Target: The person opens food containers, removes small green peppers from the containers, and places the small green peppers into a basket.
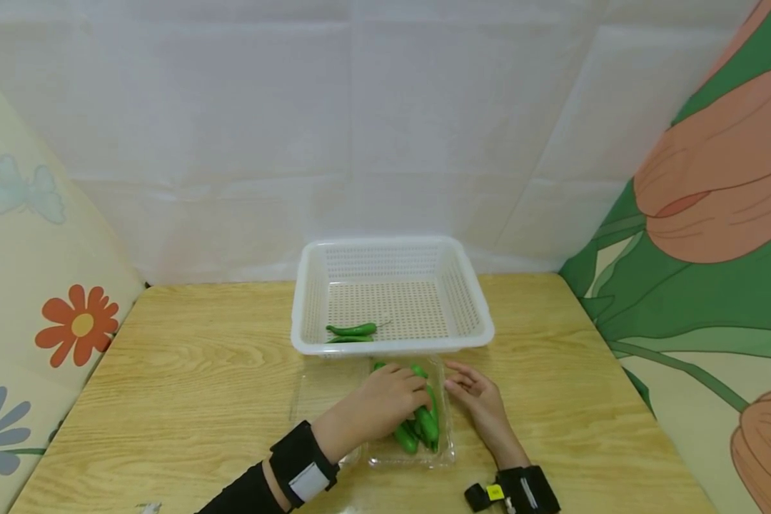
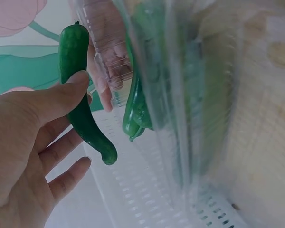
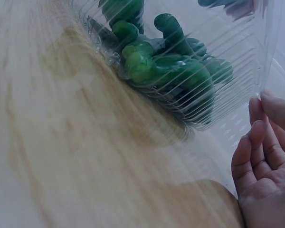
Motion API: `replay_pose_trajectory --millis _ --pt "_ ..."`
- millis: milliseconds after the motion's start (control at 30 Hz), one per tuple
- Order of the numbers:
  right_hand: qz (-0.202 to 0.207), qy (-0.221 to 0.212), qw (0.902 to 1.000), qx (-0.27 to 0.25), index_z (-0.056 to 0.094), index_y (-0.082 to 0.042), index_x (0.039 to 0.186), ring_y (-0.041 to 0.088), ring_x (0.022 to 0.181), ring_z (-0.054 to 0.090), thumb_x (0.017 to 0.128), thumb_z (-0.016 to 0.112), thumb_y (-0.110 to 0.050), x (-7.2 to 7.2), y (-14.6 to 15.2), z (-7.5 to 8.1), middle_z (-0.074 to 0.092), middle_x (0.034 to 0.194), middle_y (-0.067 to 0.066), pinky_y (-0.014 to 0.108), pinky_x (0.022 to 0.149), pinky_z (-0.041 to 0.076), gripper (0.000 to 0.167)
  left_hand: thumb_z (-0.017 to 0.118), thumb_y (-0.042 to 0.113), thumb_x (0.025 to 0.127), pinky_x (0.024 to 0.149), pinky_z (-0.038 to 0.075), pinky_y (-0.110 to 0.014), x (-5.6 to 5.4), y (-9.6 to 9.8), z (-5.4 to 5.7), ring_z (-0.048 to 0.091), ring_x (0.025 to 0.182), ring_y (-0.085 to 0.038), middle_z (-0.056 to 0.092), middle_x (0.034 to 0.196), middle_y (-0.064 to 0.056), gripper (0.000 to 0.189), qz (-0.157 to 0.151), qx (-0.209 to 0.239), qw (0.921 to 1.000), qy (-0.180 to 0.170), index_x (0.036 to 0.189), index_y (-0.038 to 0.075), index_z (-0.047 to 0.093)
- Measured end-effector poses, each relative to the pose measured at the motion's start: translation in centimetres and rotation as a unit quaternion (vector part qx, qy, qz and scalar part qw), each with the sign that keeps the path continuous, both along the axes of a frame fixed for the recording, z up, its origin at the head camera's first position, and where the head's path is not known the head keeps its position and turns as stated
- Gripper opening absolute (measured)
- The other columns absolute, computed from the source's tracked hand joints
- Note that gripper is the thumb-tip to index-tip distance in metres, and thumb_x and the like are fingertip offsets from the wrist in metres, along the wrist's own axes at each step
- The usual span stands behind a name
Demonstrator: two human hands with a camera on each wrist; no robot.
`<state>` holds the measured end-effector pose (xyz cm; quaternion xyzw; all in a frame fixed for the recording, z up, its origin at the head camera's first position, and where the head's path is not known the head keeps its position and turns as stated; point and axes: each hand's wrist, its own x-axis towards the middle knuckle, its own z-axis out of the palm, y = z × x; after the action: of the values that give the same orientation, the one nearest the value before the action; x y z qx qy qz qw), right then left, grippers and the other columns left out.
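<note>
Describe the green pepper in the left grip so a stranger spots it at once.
On the wooden table, find the white basket, then the clear container in front of it. Over that container is the left grip. The green pepper is the curved one pinched there; the neighbouring peppers lie in the container or basket.

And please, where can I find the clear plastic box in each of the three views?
Head: the clear plastic box is in the lower middle.
Left wrist: the box runs down from the top, around the middle, partly blurred.
Right wrist: the box is at the top, mostly right of centre.
Shared landmark: the white basket, with its small holes.
</note>
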<state>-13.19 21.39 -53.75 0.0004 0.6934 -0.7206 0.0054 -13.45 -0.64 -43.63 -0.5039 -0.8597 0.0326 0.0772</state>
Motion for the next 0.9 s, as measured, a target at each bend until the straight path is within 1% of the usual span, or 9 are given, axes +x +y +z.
replay_pose_trajectory --millis 167,267,433,600,700,900 --pt "0.001 -0.005 1.0000 0.002 0.052 0.009 0.133 0.010 0.085 0.064 0.095 0.065 -0.004 0.0 0.0 0.0 0.067 0.093 0.001 0.020 0.075 0.052 0.043 0.077 0.035 0.085 0.092 0.046 -0.025 0.0 -0.1 0.2 0.059 0.105 -0.008 0.066 0.108 0.013 0.026 -0.003 0.010 0.9998 0.019 0.110 0.028 0.071" --pt "0.001 -0.006 1.0000 0.004 0.052 0.009 0.134 0.010 0.085 0.064 0.095 0.065 -0.004 0.0 0.0 0.0 0.067 0.093 0.001 0.020 0.075 0.052 0.043 0.077 0.036 0.085 0.090 0.047 -0.025 0.2 -0.2 0.5 0.060 0.103 -0.008 0.065 0.106 0.012 0.026 -0.007 0.015 0.9994 0.029 0.110 0.027 0.071" --pt "0.002 -0.007 1.0000 0.005 0.052 0.008 0.134 0.011 0.085 0.064 0.095 0.065 -0.005 0.1 0.0 -0.1 0.067 0.093 0.000 0.021 0.076 0.053 0.043 0.076 0.036 0.087 0.091 0.047 -0.025 0.3 -0.3 1.2 0.061 0.103 -0.008 0.066 0.106 0.011 0.027 -0.005 0.019 0.9992 0.035 0.111 0.026 0.072" --pt "0.001 -0.006 1.0000 0.003 0.054 0.005 0.133 0.011 0.086 0.064 0.094 0.067 -0.007 0.0 0.0 -0.3 0.068 0.093 0.000 0.022 0.078 0.053 0.043 0.074 0.036 0.088 0.095 0.047 -0.026 0.3 -0.4 1.8 0.061 0.108 -0.009 0.066 0.113 0.010 0.029 0.008 0.018 0.9994 0.027 0.115 0.025 0.071" --pt "0.001 -0.001 1.0000 0.004 0.055 0.005 0.133 0.011 0.086 0.065 0.094 0.067 -0.007 0.0 0.0 -0.4 0.068 0.093 0.000 0.021 0.078 0.053 0.042 0.073 0.035 0.090 0.097 0.046 -0.027 0.2 -0.5 2.1 0.060 0.112 -0.010 0.065 0.118 0.008 0.030 0.016 0.016 0.9996 0.016 0.118 0.025 0.070" --pt "0.003 -0.001 1.0000 0.000 0.054 0.007 0.133 0.010 0.085 0.065 0.094 0.066 -0.005 -0.1 0.1 -0.4 0.068 0.093 0.000 0.021 0.077 0.053 0.043 0.074 0.034 0.089 0.094 0.047 -0.026 -0.2 -0.8 2.1 0.060 0.111 -0.010 0.065 0.116 0.008 0.030 0.024 0.030 0.9992 0.014 0.117 0.024 0.071"
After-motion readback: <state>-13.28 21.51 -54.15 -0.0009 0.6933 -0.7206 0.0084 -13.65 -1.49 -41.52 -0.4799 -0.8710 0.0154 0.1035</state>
